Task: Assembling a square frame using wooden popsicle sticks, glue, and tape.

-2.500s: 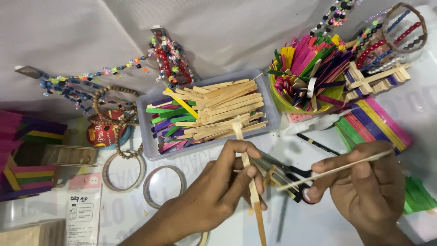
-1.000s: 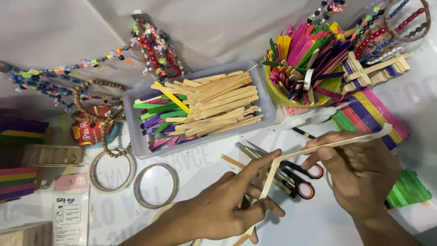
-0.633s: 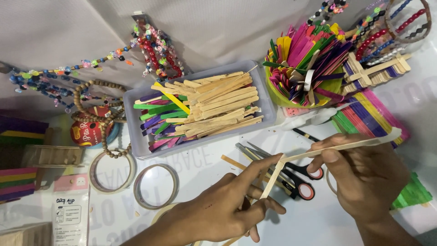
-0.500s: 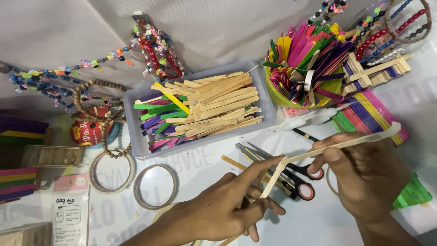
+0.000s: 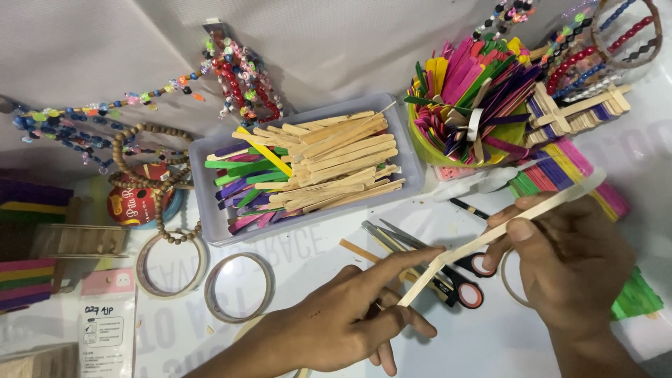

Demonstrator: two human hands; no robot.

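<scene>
My left hand (image 5: 343, 322) is low in the middle, index finger stretched out, holding a short plain wooden stick (image 5: 420, 283) that slants up to the right. My right hand (image 5: 570, 269) pinches a longer plain wooden stick (image 5: 542, 208) between thumb and fingers; it runs up to the right. The two sticks meet end to end at my left fingertip, forming a shallow angle. Black-and-red scissors (image 5: 455, 283) lie on the table just under the joint.
A grey tray (image 5: 206, 203) of plain and coloured sticks sits behind the hands. A green cup (image 5: 427, 150) of coloured sticks, stick frames (image 5: 584, 110) and a striped stick mat (image 5: 553, 171) are at the right. Two tape rings (image 5: 238, 287), bead strings (image 5: 241, 73) and a small packet (image 5: 105, 329) lie left.
My left hand lowered its stick from upright near the tray to a slant and brought its end against the right hand's stick. Over the last second both hands hardly moved.
</scene>
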